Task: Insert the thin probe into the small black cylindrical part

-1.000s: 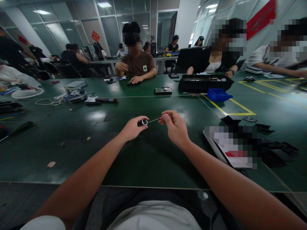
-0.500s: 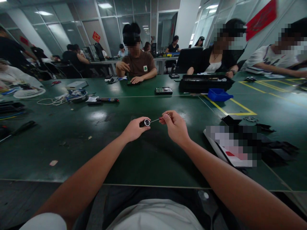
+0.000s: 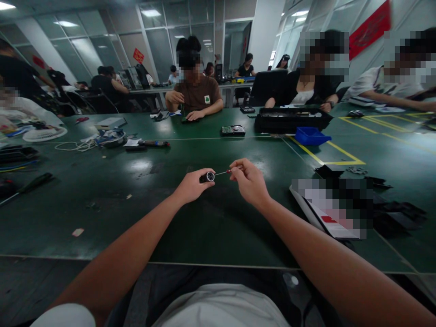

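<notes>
While big green table (image 3: 218, 236) spreads across room, long black housing (image 3: 293, 123) sits toward far right, blue bin (image 3: 311, 136) just in front. Left hand (image 3: 192, 187) gripping short black cylinder (image 3: 208, 177), thumb and fingers round it, silver-rimmed end showing. Right hand's (image 3: 251, 182) fingers pinch thin screwdriver (image 3: 229, 171), shaft toward cylinder. Both held above table, near middle; can't tell from where I stand whether tip touches.

Red wall banner (image 3: 369, 31), red diamond sign (image 3: 138, 56), shirt badge (image 3: 207, 99); lettering unreadable
</notes>
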`<action>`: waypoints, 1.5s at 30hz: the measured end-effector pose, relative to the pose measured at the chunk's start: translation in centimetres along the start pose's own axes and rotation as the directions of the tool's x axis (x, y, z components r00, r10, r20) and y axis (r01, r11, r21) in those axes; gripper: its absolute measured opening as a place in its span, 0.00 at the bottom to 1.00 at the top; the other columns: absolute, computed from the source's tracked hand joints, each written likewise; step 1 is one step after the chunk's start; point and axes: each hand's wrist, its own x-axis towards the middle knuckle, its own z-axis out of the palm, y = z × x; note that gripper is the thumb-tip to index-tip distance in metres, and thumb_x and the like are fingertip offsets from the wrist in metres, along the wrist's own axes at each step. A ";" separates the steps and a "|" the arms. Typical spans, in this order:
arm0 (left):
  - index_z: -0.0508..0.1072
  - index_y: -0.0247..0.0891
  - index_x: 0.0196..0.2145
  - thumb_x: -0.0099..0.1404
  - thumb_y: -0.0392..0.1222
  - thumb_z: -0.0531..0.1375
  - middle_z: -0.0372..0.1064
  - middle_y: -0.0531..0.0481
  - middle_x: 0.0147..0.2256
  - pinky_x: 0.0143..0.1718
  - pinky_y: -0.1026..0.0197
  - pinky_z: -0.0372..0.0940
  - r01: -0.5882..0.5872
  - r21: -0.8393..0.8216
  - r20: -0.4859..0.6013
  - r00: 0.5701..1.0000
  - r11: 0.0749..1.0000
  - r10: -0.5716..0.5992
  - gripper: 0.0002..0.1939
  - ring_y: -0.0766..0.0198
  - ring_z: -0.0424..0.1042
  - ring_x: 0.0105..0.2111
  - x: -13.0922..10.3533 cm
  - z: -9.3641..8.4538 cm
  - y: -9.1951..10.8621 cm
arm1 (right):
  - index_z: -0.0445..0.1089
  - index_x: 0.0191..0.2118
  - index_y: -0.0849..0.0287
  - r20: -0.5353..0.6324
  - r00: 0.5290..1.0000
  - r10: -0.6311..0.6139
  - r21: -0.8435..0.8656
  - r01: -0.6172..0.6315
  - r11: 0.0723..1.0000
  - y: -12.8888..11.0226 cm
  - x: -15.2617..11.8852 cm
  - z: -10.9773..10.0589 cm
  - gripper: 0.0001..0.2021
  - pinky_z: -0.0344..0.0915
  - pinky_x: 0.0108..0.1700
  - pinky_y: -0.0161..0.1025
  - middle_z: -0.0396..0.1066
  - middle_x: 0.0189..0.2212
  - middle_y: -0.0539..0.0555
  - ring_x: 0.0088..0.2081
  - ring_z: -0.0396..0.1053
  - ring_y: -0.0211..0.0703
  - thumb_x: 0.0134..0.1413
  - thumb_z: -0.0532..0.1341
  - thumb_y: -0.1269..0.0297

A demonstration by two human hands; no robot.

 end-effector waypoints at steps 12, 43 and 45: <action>0.76 0.43 0.50 0.63 0.43 0.64 0.76 0.48 0.47 0.51 0.52 0.64 -0.021 0.057 -0.028 0.999 0.998 0.022 0.17 0.54 0.73 0.47 0.2 0.2 -0.1 | 0.69 0.39 0.56 -0.068 0.992 0.103 0.230 -0.085 0.969 1.0 0.4 1.1 0.12 0.67 0.37 0.42 0.72 0.29 0.51 0.31 0.70 0.42 0.62 0.57 0.53; 0.76 0.43 0.52 0.62 0.45 0.66 0.76 0.46 0.49 0.56 0.49 0.62 -0.026 0.073 -0.040 0.999 0.997 0.029 0.21 0.52 0.73 0.49 0.1 -0.3 -0.1 | 0.69 0.38 0.58 -0.023 0.987 0.162 0.345 -0.144 0.927 1.9 0.8 1.1 0.14 0.71 0.37 0.42 0.74 0.29 0.52 0.30 0.73 0.41 0.60 0.59 0.51; 0.76 0.43 0.52 0.61 0.45 0.66 0.76 0.46 0.49 0.56 0.49 0.62 -0.030 0.072 -0.042 0.999 0.997 0.033 0.21 0.52 0.73 0.49 0.1 -0.3 -0.1 | 0.70 0.38 0.58 -0.005 0.987 0.163 0.340 -0.152 0.928 1.5 0.7 0.9 0.14 0.71 0.37 0.42 0.75 0.29 0.52 0.30 0.73 0.41 0.60 0.60 0.52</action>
